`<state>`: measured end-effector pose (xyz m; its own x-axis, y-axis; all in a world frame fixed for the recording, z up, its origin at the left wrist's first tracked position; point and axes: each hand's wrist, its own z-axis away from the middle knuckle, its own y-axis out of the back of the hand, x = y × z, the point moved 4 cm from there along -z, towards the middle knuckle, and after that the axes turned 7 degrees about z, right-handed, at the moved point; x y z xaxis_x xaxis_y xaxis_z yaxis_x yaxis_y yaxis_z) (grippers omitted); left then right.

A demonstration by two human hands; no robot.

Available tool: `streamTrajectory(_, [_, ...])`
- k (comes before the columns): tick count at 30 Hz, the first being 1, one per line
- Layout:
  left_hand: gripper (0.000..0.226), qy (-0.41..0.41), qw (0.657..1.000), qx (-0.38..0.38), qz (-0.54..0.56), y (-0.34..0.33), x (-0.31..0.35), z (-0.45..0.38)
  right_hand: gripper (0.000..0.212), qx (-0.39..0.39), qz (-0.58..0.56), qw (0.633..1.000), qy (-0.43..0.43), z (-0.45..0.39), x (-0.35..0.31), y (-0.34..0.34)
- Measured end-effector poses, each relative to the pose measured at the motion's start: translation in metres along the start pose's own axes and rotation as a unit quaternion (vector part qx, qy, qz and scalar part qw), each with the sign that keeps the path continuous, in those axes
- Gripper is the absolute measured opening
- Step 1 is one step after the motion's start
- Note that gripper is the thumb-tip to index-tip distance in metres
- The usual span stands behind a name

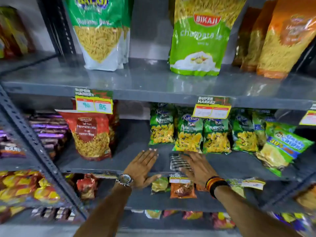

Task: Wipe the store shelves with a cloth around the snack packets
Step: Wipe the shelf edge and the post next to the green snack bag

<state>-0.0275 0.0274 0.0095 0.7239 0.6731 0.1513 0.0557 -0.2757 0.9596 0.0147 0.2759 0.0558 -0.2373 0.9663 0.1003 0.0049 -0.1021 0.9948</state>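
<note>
Middle shelf (133, 161): left hand (142, 166) flat, fingers spread, palm on the bare metal. Right hand (199, 165) open, pressed on the grey checked cloth (177, 162), just before the green snack packets (188, 134).

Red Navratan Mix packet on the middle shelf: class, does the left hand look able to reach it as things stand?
Probably yes. The left hand lies flat on the middle shelf, and only bare shelf separates it from the Navratan Mix packet to its left. The cloth lies under the right hand, on the other side.
</note>
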Motion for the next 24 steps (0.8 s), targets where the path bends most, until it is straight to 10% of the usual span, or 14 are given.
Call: streamTrajectory(24, [0.082, -0.004, 0.997, -0.070, -0.039, -0.051, -0.030, -0.017, 0.040, 0.048, -0.108, 0.993, -0.028, -0.029, -0.012, -0.054])
